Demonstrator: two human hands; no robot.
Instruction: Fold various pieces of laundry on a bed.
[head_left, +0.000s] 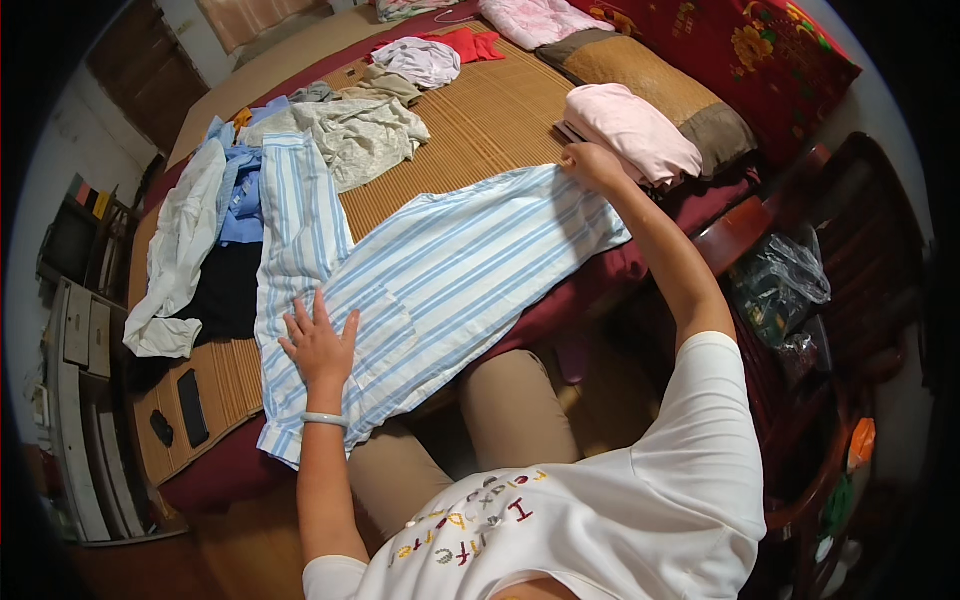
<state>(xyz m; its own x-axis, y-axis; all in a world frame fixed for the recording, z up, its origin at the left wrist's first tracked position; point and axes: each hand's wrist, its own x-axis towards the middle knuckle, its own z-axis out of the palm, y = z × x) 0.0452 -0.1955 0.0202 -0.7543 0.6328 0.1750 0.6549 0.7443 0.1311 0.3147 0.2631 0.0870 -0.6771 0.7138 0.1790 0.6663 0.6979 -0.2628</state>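
Note:
Blue-and-white striped trousers (450, 262) lie spread over the near edge of a bed's bamboo mat, one leg pointing to the far side and the other to the right. My left hand (321, 341) rests flat on them near the waist, fingers spread, a pale bangle at the wrist. At the hem of the right-pointing leg, my right hand (592, 166) is closed on the fabric. Just beyond it sits a stack of folded clothes with a pink one (626, 124) on top.
Rumpled clothes, among them a grey garment (360, 135) and a white one (180, 240), lie far and left. A black phone (193, 409) is at the near left corner. A pillow (652, 82) lies behind the stack; a wooden chair (862, 262) holds plastic bags at right.

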